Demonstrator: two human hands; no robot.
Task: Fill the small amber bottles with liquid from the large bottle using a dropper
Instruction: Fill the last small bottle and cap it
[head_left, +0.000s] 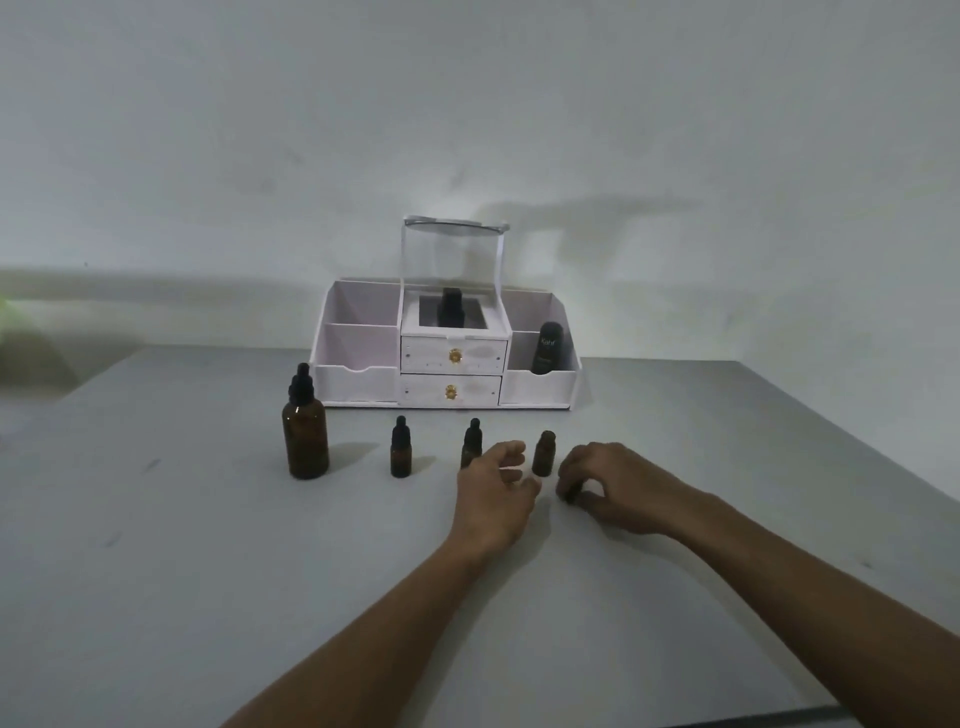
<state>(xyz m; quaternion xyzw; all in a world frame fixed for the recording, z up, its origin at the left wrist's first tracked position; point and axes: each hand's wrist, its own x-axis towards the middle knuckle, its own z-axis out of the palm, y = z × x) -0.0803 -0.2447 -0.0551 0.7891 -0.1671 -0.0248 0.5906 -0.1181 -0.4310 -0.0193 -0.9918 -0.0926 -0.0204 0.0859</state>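
A large amber bottle (305, 435) with a black dropper cap stands upright at the left of the row. To its right stand a small capped amber bottle (400, 455) and a second capped one (471, 442), partly hidden behind my left hand (496, 486). A third small amber bottle (544, 453) stands uncapped between my hands. My left hand hovers with curled, parted fingers, holding nothing. My right hand (605, 486) rests on the table, fingers closed on a small black dropper cap (570, 493).
A white cosmetic organizer (447, 384) with two drawers stands at the back against the wall. It holds a dark bottle (450, 307) in its middle compartment and a black tube (545, 347) on the right. The grey table's (156, 571) right edge runs diagonally.
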